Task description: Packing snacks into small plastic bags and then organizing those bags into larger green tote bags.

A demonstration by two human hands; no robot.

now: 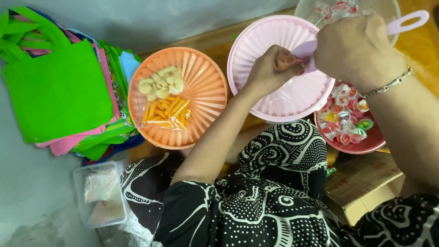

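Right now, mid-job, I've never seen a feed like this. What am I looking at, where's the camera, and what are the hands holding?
No machine here: one camera on a person's head looks down at their own bare hands. The right hand grips a pink scoop. The left hand pinches something small at the scoop's bowl, over an empty pink plate. Beside it an orange plate holds bagged snacks, a red bowl holds jelly cups, and cloth bags lie stacked at the left.

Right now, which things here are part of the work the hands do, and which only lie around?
In use:
left hand
right hand
pink scoop
pink ribbed basket
red bowl of jelly cups

Lying about:
orange basket with snack packet
stack of cloth bags
clear plastic box
cardboard box
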